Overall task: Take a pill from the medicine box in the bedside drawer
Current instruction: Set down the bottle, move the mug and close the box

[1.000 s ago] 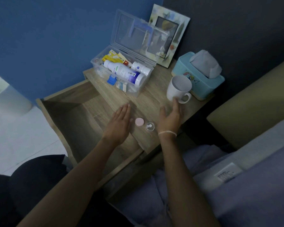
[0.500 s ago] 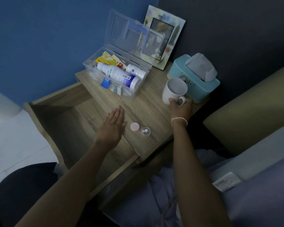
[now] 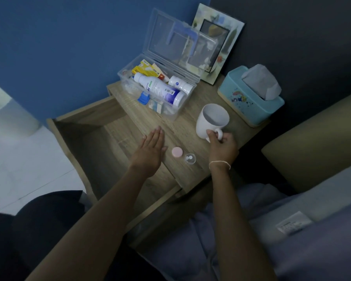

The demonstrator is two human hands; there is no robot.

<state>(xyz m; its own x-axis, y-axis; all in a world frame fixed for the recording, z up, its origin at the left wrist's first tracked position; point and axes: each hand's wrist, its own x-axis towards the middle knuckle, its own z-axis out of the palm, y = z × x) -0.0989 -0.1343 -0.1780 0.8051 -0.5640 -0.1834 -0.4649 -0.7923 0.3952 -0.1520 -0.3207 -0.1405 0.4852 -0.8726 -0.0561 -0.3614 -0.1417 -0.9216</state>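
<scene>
The clear medicine box (image 3: 176, 116) stands on the bedside table (image 3: 182, 136) with its lid up, holding a large white bottle (image 3: 159, 90), a small white bottle and yellow packs. A small clear cup with two white pills (image 3: 190, 158) sits near the table's front edge, a pink cap (image 3: 177, 151) just left of it. My left hand (image 3: 150, 151) lies flat, fingers together, at the table's left edge over the open drawer (image 3: 93, 142). My right hand (image 3: 222, 148) grips the handle of the white mug (image 3: 212, 120), which tilts slightly.
A teal tissue box (image 3: 249, 98) stands at the table's right back corner, a picture frame (image 3: 217, 43) leans on the wall behind the medicine box. A bed edge and pillow lie to the right. The blue wall is behind; white floor at left.
My right hand moved from beside the pill cup up to the mug and closed on its handle; the mug has tilted a little. My left hand stayed flat in place.
</scene>
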